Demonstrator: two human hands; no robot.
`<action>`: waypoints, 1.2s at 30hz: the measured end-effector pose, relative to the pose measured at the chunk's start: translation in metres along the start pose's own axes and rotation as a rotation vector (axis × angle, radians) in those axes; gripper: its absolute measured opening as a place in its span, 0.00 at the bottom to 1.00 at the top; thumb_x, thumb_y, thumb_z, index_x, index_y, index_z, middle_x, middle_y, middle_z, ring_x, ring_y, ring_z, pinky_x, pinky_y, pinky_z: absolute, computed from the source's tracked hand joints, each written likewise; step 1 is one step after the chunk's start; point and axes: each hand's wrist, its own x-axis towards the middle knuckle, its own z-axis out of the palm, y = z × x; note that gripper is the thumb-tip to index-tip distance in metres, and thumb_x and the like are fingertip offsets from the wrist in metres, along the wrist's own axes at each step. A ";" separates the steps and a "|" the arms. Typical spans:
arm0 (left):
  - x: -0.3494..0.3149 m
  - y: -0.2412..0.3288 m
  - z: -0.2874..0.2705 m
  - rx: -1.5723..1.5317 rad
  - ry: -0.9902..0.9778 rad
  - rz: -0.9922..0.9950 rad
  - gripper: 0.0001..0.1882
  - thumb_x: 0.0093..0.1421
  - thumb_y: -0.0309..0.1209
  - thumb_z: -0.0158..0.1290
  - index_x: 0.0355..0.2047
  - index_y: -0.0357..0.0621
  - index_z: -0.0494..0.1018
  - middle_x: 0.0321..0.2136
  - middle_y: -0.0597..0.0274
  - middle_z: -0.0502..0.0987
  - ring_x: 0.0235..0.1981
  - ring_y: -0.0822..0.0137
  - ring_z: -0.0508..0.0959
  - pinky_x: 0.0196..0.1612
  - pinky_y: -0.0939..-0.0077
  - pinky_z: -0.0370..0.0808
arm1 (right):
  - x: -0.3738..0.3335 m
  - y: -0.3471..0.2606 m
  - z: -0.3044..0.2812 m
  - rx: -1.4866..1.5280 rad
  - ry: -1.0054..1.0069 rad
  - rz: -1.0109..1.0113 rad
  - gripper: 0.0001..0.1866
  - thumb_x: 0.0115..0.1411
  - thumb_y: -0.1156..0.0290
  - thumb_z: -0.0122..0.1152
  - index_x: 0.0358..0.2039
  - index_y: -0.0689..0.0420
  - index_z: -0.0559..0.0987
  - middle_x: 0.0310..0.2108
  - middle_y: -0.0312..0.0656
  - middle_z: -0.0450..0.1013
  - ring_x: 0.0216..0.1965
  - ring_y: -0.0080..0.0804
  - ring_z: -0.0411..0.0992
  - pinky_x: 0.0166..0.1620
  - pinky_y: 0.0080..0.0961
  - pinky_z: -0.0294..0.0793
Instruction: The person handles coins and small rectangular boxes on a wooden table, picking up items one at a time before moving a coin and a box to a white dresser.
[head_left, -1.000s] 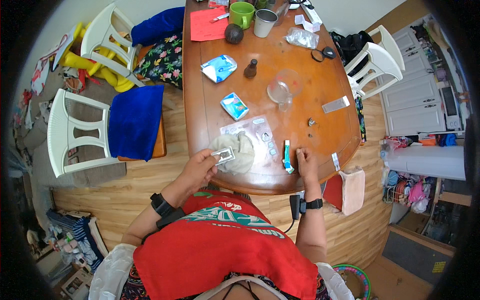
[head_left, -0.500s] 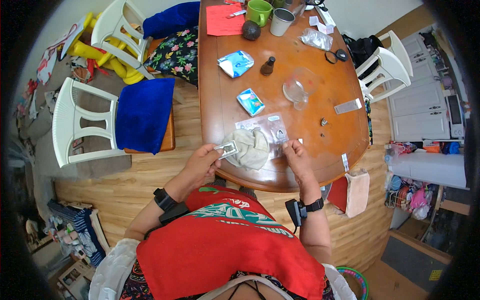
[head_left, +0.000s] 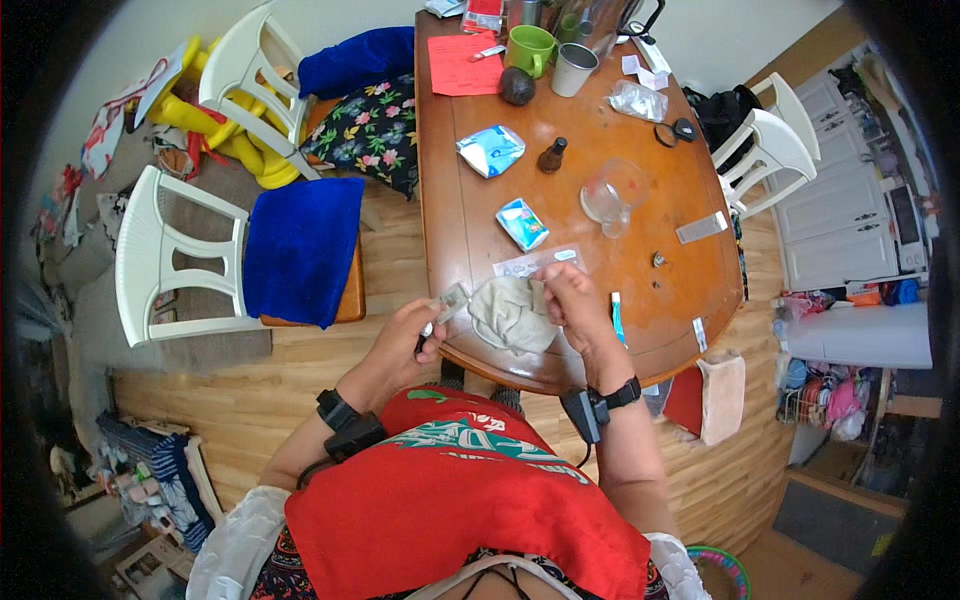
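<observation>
My left hand pinches a small flat rectangular frame with a clear or silvery middle, held over the table's near edge. A dark and white bit shows by its lower fingers, too small to name. A crumpled pale grey cloth lies just right of that piece. My right hand is closed, its fingertips at the cloth's upper right edge. A printed clear sheet lies partly under the cloth. Beside my right hand lies a slim turquoise and white tube.
On the wooden table are two blue-white soft packs, a small dark bottle, a clear jug and a clear flat strip. Farther back stand a green mug and a metal cup. White chairs flank the table.
My right hand has moved left to the cloth's edge, uncovering the tube. The framed piece in my left hand has tilted. The whole view has shifted slightly.
</observation>
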 end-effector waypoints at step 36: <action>-0.001 -0.104 0.131 -0.346 -0.607 -0.367 0.12 0.60 0.34 0.41 0.35 0.41 0.70 0.46 0.54 0.71 0.56 0.55 0.64 0.54 0.58 0.63 | -0.214 0.095 0.035 1.025 0.220 -0.301 0.24 0.64 0.54 0.38 0.46 0.62 0.69 0.44 0.48 0.70 0.44 0.39 0.71 0.45 0.34 0.72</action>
